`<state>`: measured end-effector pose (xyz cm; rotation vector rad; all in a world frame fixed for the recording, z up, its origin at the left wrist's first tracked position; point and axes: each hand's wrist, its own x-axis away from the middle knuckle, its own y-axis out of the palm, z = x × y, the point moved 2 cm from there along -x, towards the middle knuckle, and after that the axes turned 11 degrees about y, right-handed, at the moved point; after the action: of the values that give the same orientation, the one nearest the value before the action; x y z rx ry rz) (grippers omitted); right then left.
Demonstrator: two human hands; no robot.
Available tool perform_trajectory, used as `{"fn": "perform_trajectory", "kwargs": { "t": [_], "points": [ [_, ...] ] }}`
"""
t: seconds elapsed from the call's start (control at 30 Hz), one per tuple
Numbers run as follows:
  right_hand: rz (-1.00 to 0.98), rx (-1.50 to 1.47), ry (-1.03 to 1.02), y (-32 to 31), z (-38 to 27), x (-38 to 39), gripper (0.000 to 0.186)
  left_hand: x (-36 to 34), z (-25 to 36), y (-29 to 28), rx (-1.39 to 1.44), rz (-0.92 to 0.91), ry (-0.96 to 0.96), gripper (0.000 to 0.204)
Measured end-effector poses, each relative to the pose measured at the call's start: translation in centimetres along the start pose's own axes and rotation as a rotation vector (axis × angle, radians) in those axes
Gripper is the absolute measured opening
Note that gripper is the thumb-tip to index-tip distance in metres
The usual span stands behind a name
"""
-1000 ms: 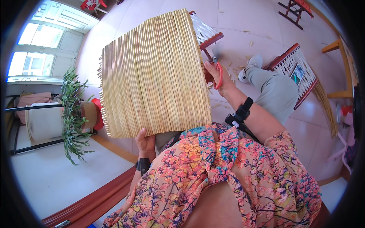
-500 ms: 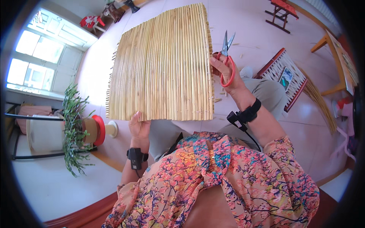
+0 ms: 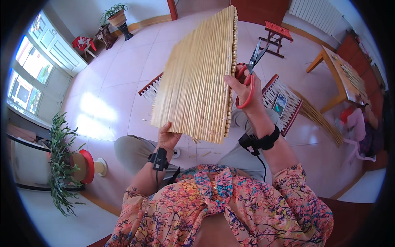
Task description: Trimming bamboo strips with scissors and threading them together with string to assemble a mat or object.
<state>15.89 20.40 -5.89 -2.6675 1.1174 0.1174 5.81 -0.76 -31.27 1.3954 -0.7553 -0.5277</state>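
One pale tiled floor [image 3: 127, 70] spreads beneath the scene, with a wooden table [image 3: 335, 68] at 3 o'clock from the centre. A slatted mat [image 3: 197, 82] of straw-coloured stalks slants upright between both hands, its long face turned toward 9 o'clock. At the mat's 4 o'clock, a stool [image 3: 269, 92] webbed in white stands near a loose bundle of stalks [image 3: 319, 117]. The left hand [image 3: 168, 138] pinches the mat's lower edge at 7 o'clock, thumb on the near face, other fingers largely hidden. The right hand [image 3: 256, 92] steadies the side edge at 3 o'clock, thumb against the stalks, while also carrying red-handled scissors [image 3: 250, 66], blades parted and pointing toward 1 o'clock. A phone [image 3: 280, 103] rests on the stool's webbing; cut stalk bits [image 3: 205, 154] lie on the tiles at 6 o'clock.
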Motion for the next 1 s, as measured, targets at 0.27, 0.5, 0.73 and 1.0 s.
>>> {"fn": "perform_trajectory", "kwargs": {
  "t": [0.27, 0.5, 0.73, 1.0],
  "points": [
    [-0.014, 0.069, -0.009, 2.7, -1.4, -1.2, 0.027, 0.7, -1.2, 2.0, -0.075, 0.030, 0.022, 0.051],
    [-0.054, -0.048, -0.055, 3.5, -1.5, -1.8, 0.024, 4.0, 0.2, 2.2, -0.673, 0.366, 0.089, 0.064],
    [-0.018, 0.109, -0.059, 4.3, -1.6, -2.0, 0.028, 8.2, 2.4, 10.6, -1.882, -0.122, 0.977, 0.089],
    [-0.124, 0.129, -0.136, 5.8, -1.8, -4.0, 0.039, 2.5, 0.2, 21.7, -1.939, -0.527, 0.972, 0.054]
  ]
}}
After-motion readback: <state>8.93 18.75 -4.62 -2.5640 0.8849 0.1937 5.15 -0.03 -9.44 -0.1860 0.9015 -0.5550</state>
